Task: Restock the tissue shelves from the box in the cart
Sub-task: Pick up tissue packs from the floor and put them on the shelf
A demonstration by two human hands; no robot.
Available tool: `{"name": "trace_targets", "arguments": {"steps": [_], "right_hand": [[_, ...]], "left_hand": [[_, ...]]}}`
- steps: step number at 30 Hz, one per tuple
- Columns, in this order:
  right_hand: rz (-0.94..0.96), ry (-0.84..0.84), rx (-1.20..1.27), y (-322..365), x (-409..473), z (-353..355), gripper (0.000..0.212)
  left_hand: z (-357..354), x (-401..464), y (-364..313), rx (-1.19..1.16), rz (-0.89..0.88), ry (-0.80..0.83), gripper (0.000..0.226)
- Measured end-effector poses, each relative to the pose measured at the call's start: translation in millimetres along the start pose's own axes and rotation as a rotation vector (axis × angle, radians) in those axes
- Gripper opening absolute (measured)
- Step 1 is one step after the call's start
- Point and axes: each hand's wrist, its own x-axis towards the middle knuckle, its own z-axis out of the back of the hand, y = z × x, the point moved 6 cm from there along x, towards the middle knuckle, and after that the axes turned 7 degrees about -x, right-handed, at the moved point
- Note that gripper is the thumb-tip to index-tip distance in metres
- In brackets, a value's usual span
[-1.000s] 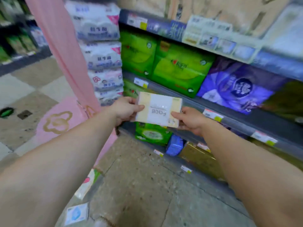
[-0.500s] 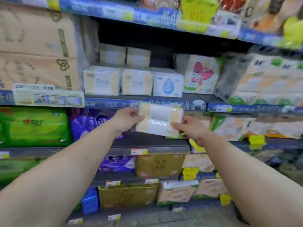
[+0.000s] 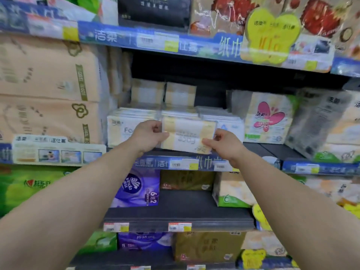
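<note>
A yellow-and-white tissue pack (image 3: pixel 188 134), its "Face" print upside down, is held between both hands at the front of the middle shelf (image 3: pixel 272 151). My left hand (image 3: pixel 147 136) grips its left end and my right hand (image 3: pixel 224 145) pinches its right end. The pack sits in front of a row of matching packs (image 3: pixel 124 131) stacked on that shelf, with two more packs (image 3: pixel 163 93) further back. The cart and box are out of view.
Large beige tissue bales (image 3: pixel 48 90) fill the shelf to the left. A pink-flower pack (image 3: pixel 268 117) and grey packs (image 3: pixel 319 121) stand to the right. Purple packs (image 3: pixel 136 188), brown packs (image 3: pixel 187 180) and green packs (image 3: pixel 25 188) sit on lower shelves, with a dark gap above the stacked packs.
Both hands have lifted the tissue pack from below the shelf edge up to the middle shelf, against the row of matching packs. The view has moved closer to the shelves.
</note>
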Motion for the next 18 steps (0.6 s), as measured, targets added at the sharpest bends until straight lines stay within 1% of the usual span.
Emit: {"name": "trace_targets", "arguments": {"steps": [2, 4, 5, 7, 9, 11, 12, 13, 14, 15, 16, 18], "right_hand": [[0.009, -0.028, 0.046, 3.6, 17.9, -6.0, 0.022], [0.008, -0.023, 0.043, -0.1, 30.8, -13.6, 0.024], [0.009, -0.012, -0.004, -4.8, 36.6, -17.6, 0.023], [-0.001, 0.042, -0.18, -14.4, 43.6, -25.9, 0.023], [-0.031, 0.111, -0.264, -23.4, 50.9, -28.9, 0.028], [-0.025, 0.134, -0.184, -23.5, 59.1, -24.8, 0.033], [-0.014, 0.101, -0.086, -19.7, 62.0, -19.2, 0.036], [0.014, 0.037, 0.014, -11.7, 62.6, -11.4, 0.04], [0.071, -0.036, 0.064, -1.2, 63.4, -3.7, 0.044], [0.156, -0.081, 0.034, 12.0, 63.2, 1.5, 0.05], [0.249, -0.092, -0.049, 25.2, 63.3, 3.1, 0.056], [0.382, -0.101, -0.314, 43.3, 64.0, 0.8, 0.066]], "left_hand": [[5.1, 13.2, 2.6, 0.037, 0.001, -0.03, 0.018], [5.4, 21.0, 10.1, 0.149, -0.002, -0.031, 0.015], [4.4, 22.6, 14.5, 0.243, -0.002, -0.02, 0.013], [3.0, 21.9, 20.5, 0.417, -0.009, 0.002, 0.015], [0.7, 22.3, 23.3, 0.494, -0.02, 0.025, 0.019], [-1.4, 23.3, 22.7, 0.522, -0.005, 0.059, 0.029], [-1.8, 25.4, 21.4, 0.518, 0.0, 0.068, 0.033], [-1.5, 27.2, 17.6, 0.484, -0.006, 0.068, 0.033], [-0.7, 29.1, 12.0, 0.428, -0.018, 0.061, 0.031], [0.0, 30.8, 3.0, 0.369, -0.047, 0.052, 0.027], [1.3, 33.8, -6.1, 0.315, -0.076, 0.039, 0.024], [4.5, 40.7, -24.6, 0.241, -0.123, 0.011, 0.019]]}}
